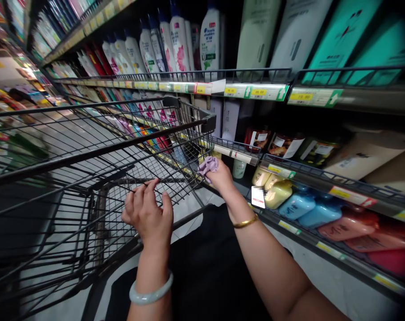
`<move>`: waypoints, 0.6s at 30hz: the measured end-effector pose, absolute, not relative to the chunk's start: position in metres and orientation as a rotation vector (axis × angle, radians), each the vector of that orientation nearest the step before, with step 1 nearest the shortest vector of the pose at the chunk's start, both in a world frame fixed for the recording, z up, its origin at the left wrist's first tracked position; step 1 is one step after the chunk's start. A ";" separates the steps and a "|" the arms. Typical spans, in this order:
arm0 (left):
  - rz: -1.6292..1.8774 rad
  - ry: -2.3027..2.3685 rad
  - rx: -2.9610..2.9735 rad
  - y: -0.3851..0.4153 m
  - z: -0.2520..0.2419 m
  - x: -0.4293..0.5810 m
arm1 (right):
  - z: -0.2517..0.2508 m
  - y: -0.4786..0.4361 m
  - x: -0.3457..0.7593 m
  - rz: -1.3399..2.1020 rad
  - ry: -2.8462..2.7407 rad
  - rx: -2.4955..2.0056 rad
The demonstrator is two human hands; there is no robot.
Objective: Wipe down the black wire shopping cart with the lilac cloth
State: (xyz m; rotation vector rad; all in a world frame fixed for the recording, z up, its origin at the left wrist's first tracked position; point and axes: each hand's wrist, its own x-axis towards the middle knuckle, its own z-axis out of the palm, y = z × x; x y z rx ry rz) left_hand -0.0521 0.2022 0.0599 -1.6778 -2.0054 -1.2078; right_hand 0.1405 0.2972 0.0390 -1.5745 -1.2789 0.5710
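A black wire shopping cart (98,151) fills the left half of the view, tilted toward me. My left hand (148,214) has its fingers hooked over the wires of the cart's near side; a pale jade bangle sits on that wrist. My right hand (219,177) is closed on a small crumpled purple cloth (208,165) and presses it against the cart's wire side near its right corner. A gold bangle circles the right wrist.
Store shelves (256,91) run along the right and back, lined with shampoo bottles (179,42) above and coloured bottles (298,205) lying on a lower rack. Yellow price tags edge each shelf. Pale tiled floor shows beneath the cart.
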 end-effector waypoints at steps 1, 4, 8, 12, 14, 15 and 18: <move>-1.208 -2.006 -1.673 0.202 0.060 -0.052 | 0.039 0.295 0.140 0.594 -1.283 -1.581; -1.208 -2.003 -1.653 0.204 0.059 -0.052 | 0.048 0.283 0.130 0.646 -1.309 -1.438; -1.213 -1.991 -1.656 0.204 0.058 -0.051 | 0.062 0.270 0.122 0.654 -1.300 -1.172; -1.215 -1.950 -1.654 0.205 0.056 -0.053 | 0.060 0.270 0.126 0.618 -1.435 -1.501; -1.211 -1.931 -1.655 0.206 0.055 -0.054 | 0.060 0.268 0.123 0.670 -1.500 -1.588; -1.211 -1.928 -1.654 0.206 0.055 -0.054 | 0.061 0.265 0.119 0.690 -1.515 -1.548; -1.223 -1.940 -1.640 0.206 0.054 -0.053 | 0.064 0.258 0.107 0.646 -1.559 -1.272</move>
